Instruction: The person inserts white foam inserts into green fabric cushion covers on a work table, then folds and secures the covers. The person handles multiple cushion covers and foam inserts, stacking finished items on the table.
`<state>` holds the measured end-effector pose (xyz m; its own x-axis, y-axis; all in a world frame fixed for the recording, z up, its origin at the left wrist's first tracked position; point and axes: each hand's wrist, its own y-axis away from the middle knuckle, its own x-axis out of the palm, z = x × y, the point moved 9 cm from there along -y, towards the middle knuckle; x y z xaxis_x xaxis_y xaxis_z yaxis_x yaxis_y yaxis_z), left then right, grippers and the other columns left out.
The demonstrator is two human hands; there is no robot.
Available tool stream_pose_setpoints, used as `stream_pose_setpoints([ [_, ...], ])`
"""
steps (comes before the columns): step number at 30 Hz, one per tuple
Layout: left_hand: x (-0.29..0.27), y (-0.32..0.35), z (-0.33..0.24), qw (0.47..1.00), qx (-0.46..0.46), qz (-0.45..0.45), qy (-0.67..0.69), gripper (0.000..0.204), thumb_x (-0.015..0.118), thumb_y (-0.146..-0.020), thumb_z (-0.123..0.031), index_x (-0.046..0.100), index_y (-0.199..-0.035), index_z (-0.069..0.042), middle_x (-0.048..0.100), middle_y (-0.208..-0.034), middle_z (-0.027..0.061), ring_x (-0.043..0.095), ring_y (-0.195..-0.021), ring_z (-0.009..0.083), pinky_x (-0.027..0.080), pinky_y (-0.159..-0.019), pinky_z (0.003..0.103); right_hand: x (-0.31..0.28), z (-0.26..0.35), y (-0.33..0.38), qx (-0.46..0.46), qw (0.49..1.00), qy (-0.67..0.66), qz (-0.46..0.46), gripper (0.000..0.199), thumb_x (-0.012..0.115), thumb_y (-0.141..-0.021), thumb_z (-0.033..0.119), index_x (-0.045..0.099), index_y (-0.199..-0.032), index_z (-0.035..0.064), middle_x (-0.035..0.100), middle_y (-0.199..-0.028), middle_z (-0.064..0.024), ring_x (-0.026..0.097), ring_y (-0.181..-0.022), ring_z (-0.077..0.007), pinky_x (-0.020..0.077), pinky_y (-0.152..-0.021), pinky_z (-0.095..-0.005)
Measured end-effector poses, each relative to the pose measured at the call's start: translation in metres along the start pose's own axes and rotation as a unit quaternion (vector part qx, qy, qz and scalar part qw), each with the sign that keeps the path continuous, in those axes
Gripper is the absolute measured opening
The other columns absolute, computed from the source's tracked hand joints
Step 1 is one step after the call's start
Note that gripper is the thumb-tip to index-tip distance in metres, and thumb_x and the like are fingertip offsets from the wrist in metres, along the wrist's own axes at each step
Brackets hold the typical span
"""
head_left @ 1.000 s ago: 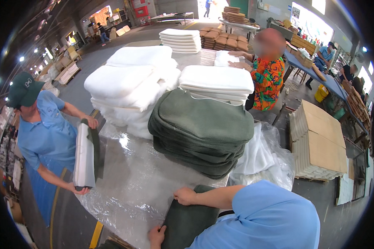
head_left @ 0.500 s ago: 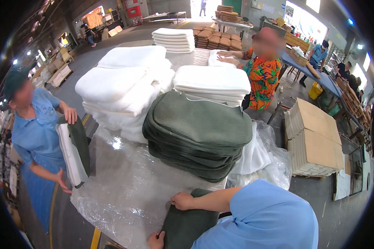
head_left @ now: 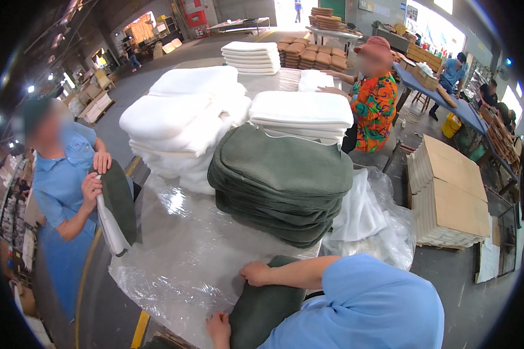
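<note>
A dark green fabric cover lies at the front edge of the plastic-covered table, below me. My right hand grips its far left edge with curled fingers. Nearer to me, my left hand pinches the same left side lower down. Part of the cover is hidden by my right arm and blue sleeve. Just beyond my hands rises a tall stack of dark green covers, its layers sagging at the rim.
White padding is piled behind the green stack, with folded white pads beside it. At left, a co-worker holds a green-and-white piece. Another person stands across the table. Cardboard stacks sit on the right.
The co-worker at left has raised the lower hand to the top of the green-and-white piece. My hands keep their hold on the cover; the view has shifted slightly.
</note>
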<state>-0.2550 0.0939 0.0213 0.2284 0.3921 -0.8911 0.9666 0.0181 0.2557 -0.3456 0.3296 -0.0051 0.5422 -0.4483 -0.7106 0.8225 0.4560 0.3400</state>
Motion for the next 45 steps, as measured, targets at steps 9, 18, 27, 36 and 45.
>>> stream_pose_setpoints([
  [9, 0.008, 0.11, -0.051, 0.981, 0.097, 0.141, 0.088, 0.058, 0.047, -0.11, -0.044, 0.059, -0.145, 0.001, 0.059, -0.146, 0.0302, 0.054, -0.137, 0.0465, 0.043, -0.115, 0.048, 0.026, 0.09, 0.123, -0.194, 0.904, 0.14, 0.354, 0.072, 0.044, -0.106, 0.062, 0.046, -0.161, 0.0156, 0.042, -0.167, -0.0138, 0.04, -0.153, -0.0373, 0.0351, -0.121, -0.0595],
  [18, -0.01, 0.127, 0.064, 0.958, -0.04, 0.153, 0.239, 0.058, 0.065, -0.102, -0.026, 0.054, -0.147, 0.008, 0.057, -0.147, 0.0321, 0.056, -0.134, 0.0474, 0.043, -0.117, 0.048, -0.089, -0.06, 0.083, 0.043, 0.979, 0.129, 0.15, 0.074, 0.059, -0.1, 0.063, 0.059, -0.149, 0.0075, 0.063, -0.146, -0.0173, 0.065, -0.128, -0.037, 0.0538, -0.105, -0.0506],
  [27, 0.054, 0.179, 0.066, 0.533, -0.287, 0.03, 0.795, 0.052, 0.074, -0.099, -0.037, 0.066, -0.135, 0.0, 0.076, -0.124, 0.013, 0.074, -0.111, 0.0244, 0.059, -0.099, 0.04, -0.032, -0.07, 0.137, 0.27, 0.758, -0.572, 0.162, 0.05, 0.071, -0.1, 0.036, 0.064, -0.135, 0.0003, 0.074, -0.124, -0.0129, 0.073, -0.11, -0.0265, 0.0592, -0.097, -0.0422],
  [36, -0.053, 0.246, 0.083, 0.591, -0.257, -0.23, 0.73, 0.079, 0.08, -0.095, -0.04, 0.048, -0.154, 0.001, 0.06, -0.146, 0.0169, 0.06, -0.132, 0.0264, 0.049, -0.111, 0.041, -0.006, -0.01, 0.125, 0.119, 0.734, -0.629, 0.225, 0.074, 0.079, -0.091, 0.016, 0.045, -0.155, 0.0058, 0.062, -0.144, -0.0141, 0.062, -0.132, -0.0367, 0.0555, -0.106, -0.0544],
  [45, -0.038, 0.379, 0.113, 0.481, -0.326, -0.328, 0.745, 0.074, 0.079, -0.097, -0.035, 0.048, -0.153, 0.001, 0.062, -0.145, 0.0166, 0.063, -0.128, 0.0265, 0.051, -0.109, 0.04, 0.082, 0.062, 0.13, 0.106, 0.739, -0.605, 0.277, 0.067, 0.079, -0.089, 0.014, 0.05, -0.149, 0.0054, 0.067, -0.136, -0.0129, 0.067, -0.122, -0.0352, 0.0584, -0.101, -0.0535],
])
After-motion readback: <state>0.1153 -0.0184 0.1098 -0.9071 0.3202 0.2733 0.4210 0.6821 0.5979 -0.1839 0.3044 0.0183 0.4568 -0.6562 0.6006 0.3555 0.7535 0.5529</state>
